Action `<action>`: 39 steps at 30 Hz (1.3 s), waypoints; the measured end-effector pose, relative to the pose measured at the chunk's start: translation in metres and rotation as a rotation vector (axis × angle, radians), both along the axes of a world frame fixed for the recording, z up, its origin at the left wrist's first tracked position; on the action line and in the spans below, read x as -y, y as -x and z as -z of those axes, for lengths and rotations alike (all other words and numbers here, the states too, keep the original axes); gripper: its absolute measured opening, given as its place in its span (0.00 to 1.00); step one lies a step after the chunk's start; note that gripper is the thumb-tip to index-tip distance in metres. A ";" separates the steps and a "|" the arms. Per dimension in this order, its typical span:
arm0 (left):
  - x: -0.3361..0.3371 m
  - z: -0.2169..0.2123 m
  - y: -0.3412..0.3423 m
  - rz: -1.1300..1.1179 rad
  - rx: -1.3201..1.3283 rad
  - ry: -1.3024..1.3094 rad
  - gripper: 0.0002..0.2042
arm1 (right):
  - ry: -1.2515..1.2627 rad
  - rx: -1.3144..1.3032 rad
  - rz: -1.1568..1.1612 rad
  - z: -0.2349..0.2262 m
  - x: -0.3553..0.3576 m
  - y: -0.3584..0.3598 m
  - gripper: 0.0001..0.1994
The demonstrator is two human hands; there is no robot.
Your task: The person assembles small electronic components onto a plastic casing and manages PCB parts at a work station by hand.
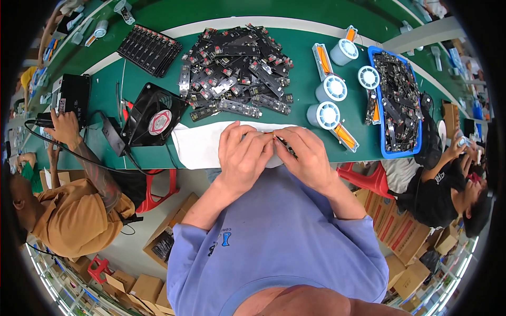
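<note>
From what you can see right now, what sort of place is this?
Probably an electronics assembly workshop: small dark circuit boards lie heaped on the green bench, similar pieces fill a blue tray, and a co-worker in brown is on the left, another in black on the right.

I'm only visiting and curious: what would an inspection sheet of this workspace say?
Surface: green tabletop, partly covered by a white sheet.
Work item: small dark part, mostly hidden.
Clutter: pile of circuit modules, stack of black modules, black box fan, pale-blue spoked cylinders, blue tray filled with modules.
Grips: right grip pinches the small dark part; left grip close beside, its hold unclear.
Cables: black cable at the left.
Surroundings: co-worker in tan, another in black, red stools, cardboard boxes.
</note>
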State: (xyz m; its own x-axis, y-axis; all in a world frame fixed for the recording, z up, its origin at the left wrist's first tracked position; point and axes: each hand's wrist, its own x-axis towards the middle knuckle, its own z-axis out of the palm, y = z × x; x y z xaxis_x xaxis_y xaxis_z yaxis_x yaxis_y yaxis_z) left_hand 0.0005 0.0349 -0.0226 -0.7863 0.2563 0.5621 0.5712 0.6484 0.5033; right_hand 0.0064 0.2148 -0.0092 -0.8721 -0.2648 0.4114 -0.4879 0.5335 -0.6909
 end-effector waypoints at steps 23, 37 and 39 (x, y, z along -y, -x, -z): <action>0.005 0.001 -0.005 0.070 0.007 0.019 0.14 | -0.010 -0.019 0.067 0.003 0.009 0.000 0.11; 0.002 0.006 -0.004 0.039 -0.023 -0.023 0.11 | 0.006 0.088 0.042 0.006 0.001 0.000 0.09; 0.002 0.004 -0.003 0.004 -0.012 0.002 0.12 | 0.040 0.034 0.010 0.003 0.001 0.001 0.09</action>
State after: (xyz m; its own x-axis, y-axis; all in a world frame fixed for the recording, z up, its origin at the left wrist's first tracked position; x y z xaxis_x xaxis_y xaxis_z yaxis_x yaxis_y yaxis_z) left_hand 0.0038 0.0331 -0.0271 -0.7787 0.2603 0.5709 0.5795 0.6473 0.4952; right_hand 0.0055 0.2136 -0.0123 -0.8883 -0.2401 0.3915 -0.4585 0.5102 -0.7276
